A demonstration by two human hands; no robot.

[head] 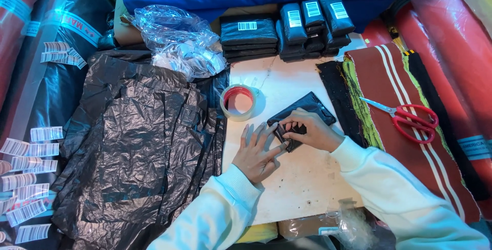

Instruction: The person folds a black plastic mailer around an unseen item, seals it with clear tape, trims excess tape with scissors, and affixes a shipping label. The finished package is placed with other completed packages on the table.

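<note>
Both hands hide the near end of the black packet.

Red scissors lie right; tape roll upright.

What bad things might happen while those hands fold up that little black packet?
The left hand and right hand only pinch one end of the black packet, so the glossy wrap might spring open. The tape roll sits close beside them and could get nudged. The red scissors lie with blades pointing toward the right hand, so a careless reach might meet the tips.
</note>
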